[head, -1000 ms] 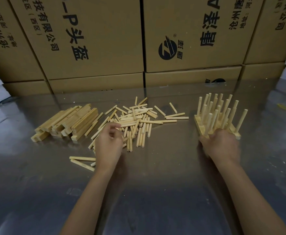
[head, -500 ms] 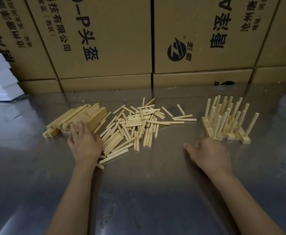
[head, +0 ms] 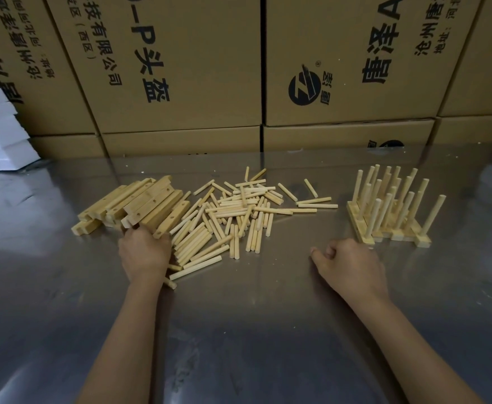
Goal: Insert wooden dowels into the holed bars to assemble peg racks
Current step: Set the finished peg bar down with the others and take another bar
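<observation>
The left hand [head: 144,252] grips a holed bar [head: 163,220] left of the loose dowels [head: 239,211], while the right hand [head: 347,263] rests loosely curled, holding nothing, right of them.

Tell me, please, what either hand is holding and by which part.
The left hand grips a holed bar by its near end. The right hand holds nothing, resting loosely curled on the table.
</observation>
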Demonstrator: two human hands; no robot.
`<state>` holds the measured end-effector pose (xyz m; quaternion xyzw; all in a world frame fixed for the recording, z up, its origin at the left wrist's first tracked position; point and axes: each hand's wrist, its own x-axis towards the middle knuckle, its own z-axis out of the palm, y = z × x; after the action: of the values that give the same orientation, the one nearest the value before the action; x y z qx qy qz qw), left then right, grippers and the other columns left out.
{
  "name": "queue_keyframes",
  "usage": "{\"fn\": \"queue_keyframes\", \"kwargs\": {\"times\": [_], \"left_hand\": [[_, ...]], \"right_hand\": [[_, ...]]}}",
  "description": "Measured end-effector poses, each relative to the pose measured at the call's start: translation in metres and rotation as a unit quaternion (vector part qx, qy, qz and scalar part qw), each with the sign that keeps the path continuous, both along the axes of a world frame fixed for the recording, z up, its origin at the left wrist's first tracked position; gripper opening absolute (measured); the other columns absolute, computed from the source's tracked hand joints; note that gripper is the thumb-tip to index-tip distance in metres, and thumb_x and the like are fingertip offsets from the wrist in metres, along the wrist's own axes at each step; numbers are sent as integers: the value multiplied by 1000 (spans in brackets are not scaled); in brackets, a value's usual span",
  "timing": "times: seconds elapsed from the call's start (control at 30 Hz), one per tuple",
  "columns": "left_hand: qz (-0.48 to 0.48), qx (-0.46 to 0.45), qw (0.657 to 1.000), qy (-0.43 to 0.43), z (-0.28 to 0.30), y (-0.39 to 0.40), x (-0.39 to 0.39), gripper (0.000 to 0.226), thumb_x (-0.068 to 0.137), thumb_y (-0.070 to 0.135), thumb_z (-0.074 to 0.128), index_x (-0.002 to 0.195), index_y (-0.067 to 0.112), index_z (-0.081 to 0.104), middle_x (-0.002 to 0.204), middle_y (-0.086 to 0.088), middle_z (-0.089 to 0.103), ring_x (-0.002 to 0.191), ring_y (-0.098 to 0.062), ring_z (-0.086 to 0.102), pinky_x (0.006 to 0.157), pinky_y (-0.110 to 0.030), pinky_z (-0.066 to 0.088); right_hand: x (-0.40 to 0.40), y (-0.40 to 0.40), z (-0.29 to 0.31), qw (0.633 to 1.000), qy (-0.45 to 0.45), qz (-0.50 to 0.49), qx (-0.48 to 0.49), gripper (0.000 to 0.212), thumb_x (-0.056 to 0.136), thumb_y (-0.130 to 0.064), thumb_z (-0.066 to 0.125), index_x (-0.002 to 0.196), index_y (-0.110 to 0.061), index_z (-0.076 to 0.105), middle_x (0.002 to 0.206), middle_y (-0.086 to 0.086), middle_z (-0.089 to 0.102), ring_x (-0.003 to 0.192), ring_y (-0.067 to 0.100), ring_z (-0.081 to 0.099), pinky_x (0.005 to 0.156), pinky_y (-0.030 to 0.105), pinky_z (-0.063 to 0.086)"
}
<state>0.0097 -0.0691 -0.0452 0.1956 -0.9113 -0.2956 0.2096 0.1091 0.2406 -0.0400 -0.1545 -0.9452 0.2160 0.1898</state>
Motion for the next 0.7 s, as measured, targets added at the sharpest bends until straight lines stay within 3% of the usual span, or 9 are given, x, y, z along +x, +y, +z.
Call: {"fn": "queue_keyframes", "kwargs": {"times": [0.13,0.2,0.27,0.33,0.4,0.47,0.57,0.63,0.7], "left_hand": [[-8,29,998,59,5,2,2,27,93,23,67,109,1,69,102,-20,66,98,-35,63,88,-51,53],[-28,69,989,129,18,10,9,31,93,25,68,116,5,67,104,-13,66,91,-25,63,82,-40,53],[-83,125,972,179,32,26,19,29,89,28,73,114,13,68,93,-1,64,77,-11,59,66,-24,46],[-183,197,951,152,42,49,33,24,85,30,77,106,22,69,86,6,64,73,-3,58,57,-20,44],[-301,246,916,101,43,76,49,19,81,23,81,97,24,70,85,5,66,69,0,58,53,-16,45],[-387,247,885,74,36,98,61,20,79,18,83,93,23,71,80,12,64,67,-1,55,58,-15,44],[-427,267,864,12,30,105,65,28,73,29,87,94,29,69,78,18,62,73,-5,54,65,-21,44],[-436,369,820,-35,33,99,61,38,68,39,87,102,32,71,92,10,70,85,-8,62,70,-20,48],[-430,471,767,-72,36,95,55,52,77,57,74,120,29,68,113,3,72,105,-15,65,85,-28,51]], "right_hand": [[0,-2,0,1000,18,1,0,46,92,-46,55,58,-14,55,58,-1,59,65,25,59,63,33,48],[1,-8,2,998,47,33,-30,47,93,-45,56,57,-15,53,52,-4,54,57,17,55,55,29,41],[2,-20,7,983,72,100,-140,43,93,-45,60,61,-17,58,51,-2,54,51,10,52,52,24,38],[5,-38,19,929,62,168,-324,33,90,-50,62,78,-20,69,61,-1,65,52,6,56,50,19,41],[6,-54,30,862,39,196,-465,29,90,-49,61,94,-22,70,73,2,71,55,8,59,44,22,43],[4,-60,36,842,39,183,-506,26,95,-39,59,101,-14,66,76,3,73,56,11,61,42,24,44],[3,-56,43,832,29,169,-528,16,102,-18,51,98,-4,58,66,3,67,52,16,56,40,26,43],[1,-51,47,831,3,181,-525,20,102,-16,46,92,-4,59,64,7,62,50,18,53,42,29,39],[0,-52,52,837,-31,203,-507,28,101,-18,43,85,-4,60,65,12,59,48,19,50,43,30,35]]}}
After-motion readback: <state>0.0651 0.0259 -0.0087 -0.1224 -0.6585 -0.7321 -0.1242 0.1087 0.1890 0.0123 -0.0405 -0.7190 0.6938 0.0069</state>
